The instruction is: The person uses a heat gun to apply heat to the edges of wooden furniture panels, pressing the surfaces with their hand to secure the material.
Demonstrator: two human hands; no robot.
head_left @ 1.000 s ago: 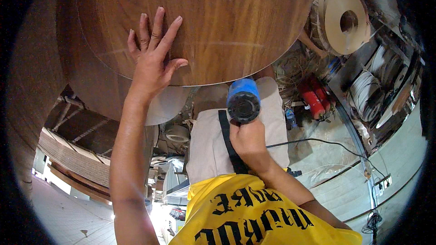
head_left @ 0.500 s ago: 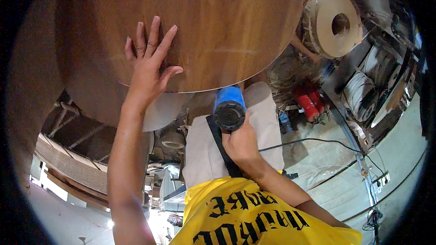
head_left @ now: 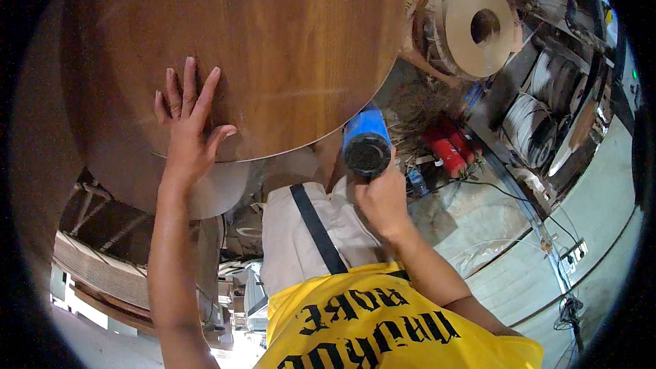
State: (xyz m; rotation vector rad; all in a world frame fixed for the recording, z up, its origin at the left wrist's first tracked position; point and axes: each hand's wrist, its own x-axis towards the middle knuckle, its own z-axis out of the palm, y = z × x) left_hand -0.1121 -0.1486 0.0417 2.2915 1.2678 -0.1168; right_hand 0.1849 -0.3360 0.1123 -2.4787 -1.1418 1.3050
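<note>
A large round wooden panel (head_left: 273, 48) with brown veneer fills the upper left of the head view. My left hand (head_left: 188, 130) lies flat on it near its lower edge, fingers spread. My right hand (head_left: 383, 195) grips a blue power tool (head_left: 367, 140) with a black round rear end, held just under the panel's edge at the right. The tool's front end is hidden behind its body.
A big roll of tan edge banding (head_left: 475, 27) stands at the upper right. Two red cylinders (head_left: 447, 150) lie on the floor beside tangled shavings. White coils (head_left: 529, 119) sit on shelving to the right. A black cable (head_left: 499, 188) crosses the floor. Stacked boards (head_left: 96, 260) lie lower left.
The view has shifted so the panel sits more to the left. My right hand with the blue tool has stayed close under the panel's edge. My left hand stays flat on the panel.
</note>
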